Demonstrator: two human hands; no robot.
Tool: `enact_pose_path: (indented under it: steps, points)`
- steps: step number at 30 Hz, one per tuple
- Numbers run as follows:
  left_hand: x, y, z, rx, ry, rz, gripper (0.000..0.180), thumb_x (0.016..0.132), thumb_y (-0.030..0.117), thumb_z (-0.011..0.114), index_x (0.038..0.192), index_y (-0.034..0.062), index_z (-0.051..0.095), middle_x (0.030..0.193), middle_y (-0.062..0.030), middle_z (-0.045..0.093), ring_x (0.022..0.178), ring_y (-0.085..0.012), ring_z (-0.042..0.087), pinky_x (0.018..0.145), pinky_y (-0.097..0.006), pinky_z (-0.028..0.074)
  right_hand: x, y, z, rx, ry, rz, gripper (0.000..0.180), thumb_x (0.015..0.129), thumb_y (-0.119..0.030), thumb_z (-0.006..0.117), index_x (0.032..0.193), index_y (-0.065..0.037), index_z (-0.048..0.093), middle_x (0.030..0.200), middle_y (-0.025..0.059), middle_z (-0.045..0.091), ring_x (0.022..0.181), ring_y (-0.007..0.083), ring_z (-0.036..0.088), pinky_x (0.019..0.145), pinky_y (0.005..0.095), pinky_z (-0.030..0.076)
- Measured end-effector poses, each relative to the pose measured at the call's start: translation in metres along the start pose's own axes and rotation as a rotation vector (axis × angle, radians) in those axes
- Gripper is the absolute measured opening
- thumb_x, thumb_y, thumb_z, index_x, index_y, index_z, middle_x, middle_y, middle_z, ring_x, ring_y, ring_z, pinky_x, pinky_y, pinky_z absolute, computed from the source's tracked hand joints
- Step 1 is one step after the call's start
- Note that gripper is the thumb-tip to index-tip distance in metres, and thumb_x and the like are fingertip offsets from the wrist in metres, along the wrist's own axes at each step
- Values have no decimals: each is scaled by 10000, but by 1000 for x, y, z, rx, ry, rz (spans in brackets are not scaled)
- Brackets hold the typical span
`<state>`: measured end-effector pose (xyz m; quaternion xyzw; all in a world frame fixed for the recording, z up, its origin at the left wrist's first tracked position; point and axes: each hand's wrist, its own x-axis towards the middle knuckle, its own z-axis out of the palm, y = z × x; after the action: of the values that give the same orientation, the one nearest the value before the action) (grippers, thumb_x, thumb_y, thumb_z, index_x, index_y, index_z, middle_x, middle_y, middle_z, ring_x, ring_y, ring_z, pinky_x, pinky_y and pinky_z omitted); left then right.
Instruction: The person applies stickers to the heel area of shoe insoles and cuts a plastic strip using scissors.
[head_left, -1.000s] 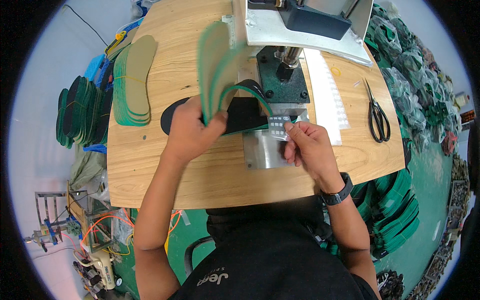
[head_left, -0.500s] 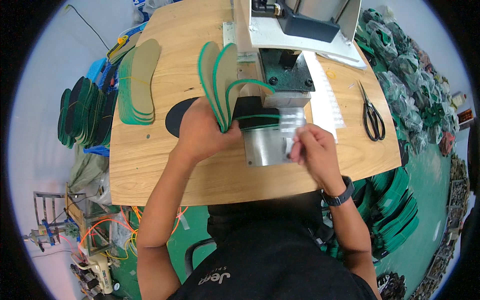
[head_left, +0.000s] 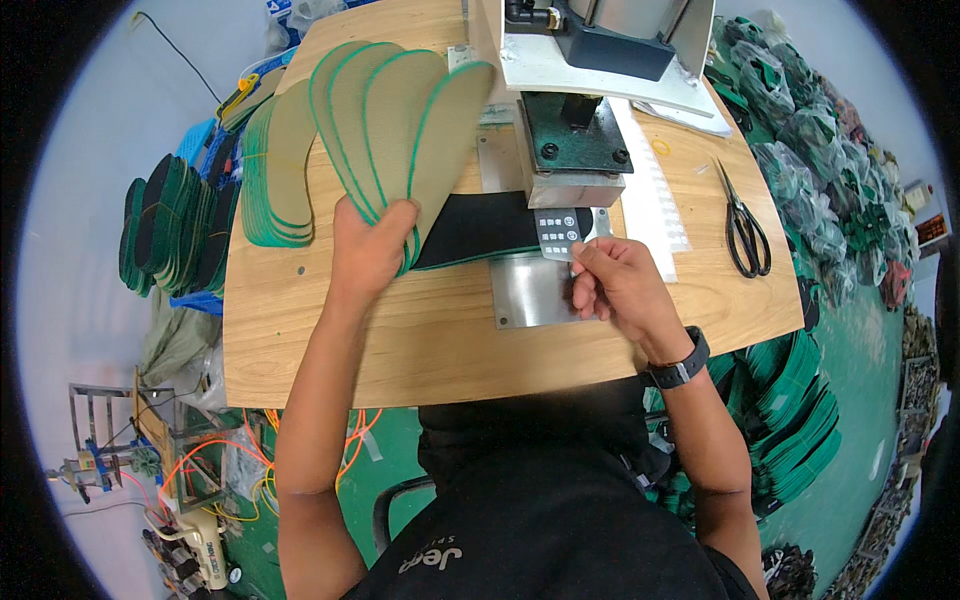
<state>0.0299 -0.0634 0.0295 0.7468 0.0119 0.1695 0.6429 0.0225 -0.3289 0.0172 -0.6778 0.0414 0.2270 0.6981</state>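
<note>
My left hand (head_left: 370, 248) is closed around the lower ends of several insoles (head_left: 390, 125), fanned upward with beige faces and green edges. Beside it, a black-topped insole (head_left: 478, 228) extends right toward the press head (head_left: 572, 150), partly over a steel plate (head_left: 525, 300). A small see-through printed film (head_left: 556, 236) lies over that insole's right part, just in front of the press head. Its near right corner is pinched by my right hand (head_left: 628, 290), thumb against fingers. The insole's left end is hidden behind the fan and my left hand.
A banded stack of insoles (head_left: 290, 165) sits on the table's left, with more stacks (head_left: 165, 225) in a blue crate beyond. Black-handled scissors (head_left: 745, 235) and a white sheet (head_left: 645, 200) lie right of the press. Bagged goods (head_left: 810, 170) line the floor at right.
The held insoles have swung left and spread wider, with one more now in the fan. My right hand has brought the film down flat onto the black insole by the press.
</note>
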Motion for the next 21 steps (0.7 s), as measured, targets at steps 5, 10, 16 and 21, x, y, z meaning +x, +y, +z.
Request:
enact_pose_path:
  steps: [5, 10, 16, 21]
  points:
    - [-2, 3, 2, 76, -35, 44, 102, 753, 87, 557, 720, -9, 559, 629, -1, 522, 600, -74, 462, 559, -252, 401, 3, -1, -1, 13, 32, 16, 224, 910, -203, 577, 763, -34, 565, 537, 64, 600, 403, 100, 537, 348, 188, 345]
    - [-6, 9, 3, 174, -75, -32, 104, 753, 91, 551, 710, -3, 562, 599, 0, 497, 596, -75, 453, 554, -260, 401, 3, -3, 0, 11, 43, 16, 228, 915, -205, 575, 765, -33, 566, 535, 62, 599, 404, 101, 540, 350, 186, 349]
    - [-5, 14, 13, 531, -290, 253, 331, 697, 152, 633, 993, 5, 612, 834, -142, 627, 800, -279, 605, 737, -383, 476, 4, 0, 3, 25, 56, -7, 242, 928, -217, 561, 774, -31, 566, 551, 62, 605, 414, 102, 546, 360, 192, 364]
    - [-4, 5, 23, 882, -421, 458, 701, 653, 269, 760, 1279, 78, 506, 1132, -205, 583, 1099, -366, 528, 982, -424, 402, 0, 0, 5, 31, 84, -8, 245, 940, -218, 535, 793, -27, 575, 559, 61, 602, 428, 98, 545, 374, 192, 375]
